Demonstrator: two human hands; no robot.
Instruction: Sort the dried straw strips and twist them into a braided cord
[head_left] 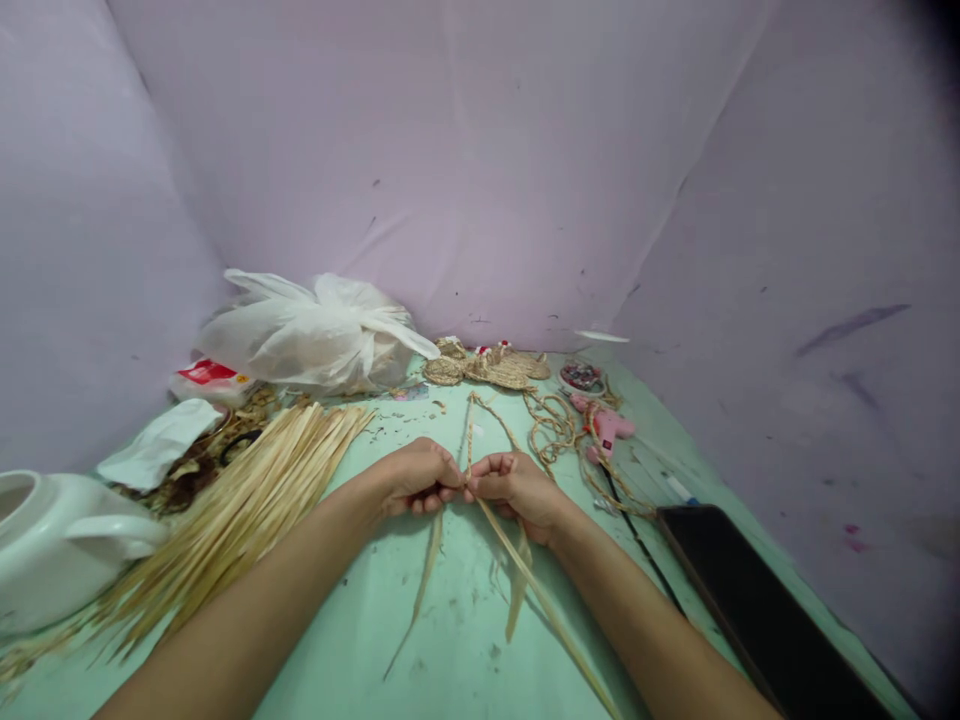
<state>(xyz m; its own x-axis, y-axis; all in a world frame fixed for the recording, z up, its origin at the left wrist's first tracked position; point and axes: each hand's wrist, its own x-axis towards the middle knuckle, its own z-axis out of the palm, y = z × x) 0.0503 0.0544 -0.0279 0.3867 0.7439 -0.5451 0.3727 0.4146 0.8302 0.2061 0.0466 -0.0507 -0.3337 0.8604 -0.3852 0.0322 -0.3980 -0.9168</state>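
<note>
My left hand [421,477] and my right hand [516,490] meet at the middle of the table, fingertips pinched close together. Between them they grip the near end of a braided straw cord [470,440]. The finished cord runs away from me, bends, and trails off toward a loose coil [553,425] at the right. Loose flat strands [544,592] hang from the pinch toward me, one below the left hand and longer ones below the right. The exact crossing of strands is hidden by the fingertips.
At left lie a bundle of dry straw strips [262,500], a white pitcher [67,550] and a white plastic bag [315,330]. Woven straw pieces [495,367] rest by the back wall. On the right are a pink glue gun [609,425], a bowl [582,377] and a black flat device [757,600].
</note>
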